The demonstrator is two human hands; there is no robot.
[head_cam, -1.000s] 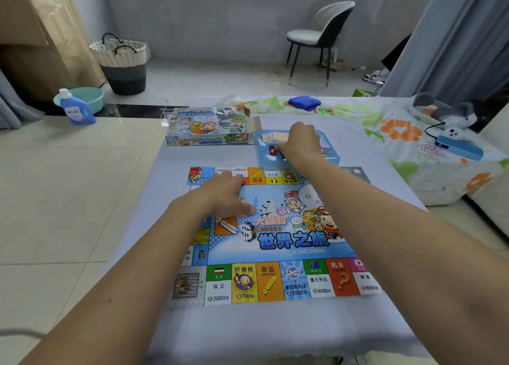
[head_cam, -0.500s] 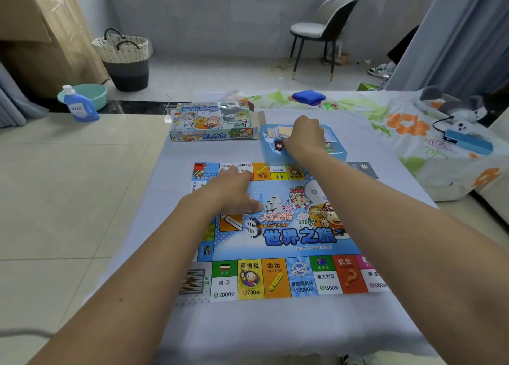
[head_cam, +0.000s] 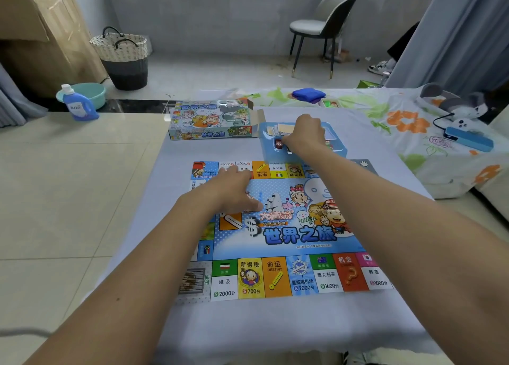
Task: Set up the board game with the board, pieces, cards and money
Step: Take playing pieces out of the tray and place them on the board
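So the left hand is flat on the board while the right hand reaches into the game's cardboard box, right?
Not quite. The head view shows the right hand reaching into the blue plastic tray, not the cardboard box beside it. The left hand does lie flat on the board.

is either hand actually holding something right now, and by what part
The left hand lies flat on the game board, holding nothing. The right hand reaches into the blue tray by the cards; its fingers are hidden, so cannot tell.

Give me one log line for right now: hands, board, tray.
left hand: flat on board | right hand: reaching into blue tray, grasp unclear | cards: in tray | box: beside tray
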